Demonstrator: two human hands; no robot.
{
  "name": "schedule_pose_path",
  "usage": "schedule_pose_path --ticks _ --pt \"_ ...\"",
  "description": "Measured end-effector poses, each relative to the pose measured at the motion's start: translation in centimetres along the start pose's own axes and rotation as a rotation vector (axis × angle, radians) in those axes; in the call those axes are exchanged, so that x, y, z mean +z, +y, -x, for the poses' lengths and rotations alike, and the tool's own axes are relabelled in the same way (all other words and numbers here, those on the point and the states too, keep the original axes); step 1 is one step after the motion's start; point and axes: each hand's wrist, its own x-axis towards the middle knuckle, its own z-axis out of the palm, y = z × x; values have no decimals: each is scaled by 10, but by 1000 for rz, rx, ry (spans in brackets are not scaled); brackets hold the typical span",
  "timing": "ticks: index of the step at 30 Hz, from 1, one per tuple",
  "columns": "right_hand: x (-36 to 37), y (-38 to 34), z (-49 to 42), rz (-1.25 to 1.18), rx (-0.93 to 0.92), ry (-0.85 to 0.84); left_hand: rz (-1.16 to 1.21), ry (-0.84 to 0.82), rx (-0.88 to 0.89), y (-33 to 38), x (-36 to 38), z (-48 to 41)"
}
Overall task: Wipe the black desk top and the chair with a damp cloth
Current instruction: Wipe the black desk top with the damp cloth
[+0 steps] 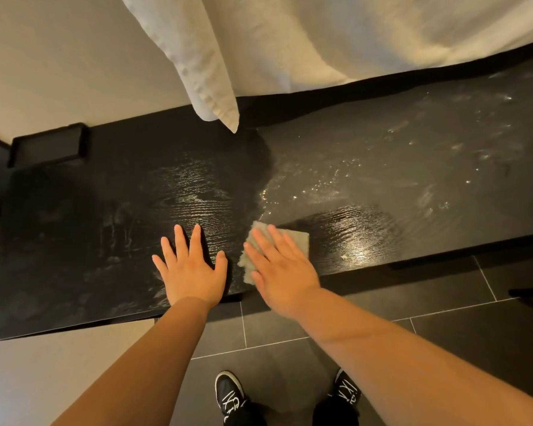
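The black desk top [105, 210] runs across the view, with dark wet patches near its front and grey dusty streaks at the right. A folded grey cloth [299, 242] lies near the front edge. My right hand [282, 272] presses flat on the cloth with straight fingers. My left hand [191, 269] rests flat on the bare desk just left of the cloth, fingers spread. No chair is clearly in view.
A white curtain [290, 41] hangs over the desk's back edge, one fold tip [225, 115] touching the top. A black tray [48, 146] sits at the back left corner. Dark floor tiles [274, 333] and my shoes [228, 392] lie below.
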Motion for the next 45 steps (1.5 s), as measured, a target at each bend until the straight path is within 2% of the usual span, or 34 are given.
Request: schedule_pose_path --ticks 2,4,10,13,15,19,21,24,26,29,31,34,36,40,42,45 --pt "-4 9 -18 -10 -94 -67 -2 10 1 0 0 0" --pt "-12 33 -30 6 -111 -92 -5 11 1 1 -1 0" --pt "-29 160 0 27 359 18 9 32 -2 1 0 1" --pt "-35 176 4 19 455 -4 4 48 4 -1 1 1" --pt "-32 148 1 27 365 18 5 50 11 -1 1 1" --pt "-10 59 -10 -65 -2 -12 11 58 19 1 0 1" --pt "-7 37 -24 -35 -76 -54 20 62 18 0 0 1" --pt "-10 52 -43 -33 -98 -50 27 58 26 0 0 0" --pt "-14 82 -45 -25 -5 -18 28 52 30 0 0 0" --pt "-25 146 -32 3 257 73 18 45 30 -1 -1 1" --pt "-37 178 -21 -35 359 109 25 45 34 -1 -1 2" --pt "-45 175 -22 -132 432 163 21 40 36 0 -1 0" --pt "-43 135 -31 -155 347 154 -3 17 38 0 -1 0" --pt "-15 31 -42 -130 -51 24 -58 -20 60 1 -1 -1" --pt "-7 12 -54 -91 -124 11 -70 -18 71 0 0 -2" --pt "-8 36 -78 -52 -112 -8 -73 -30 81 0 0 -3"
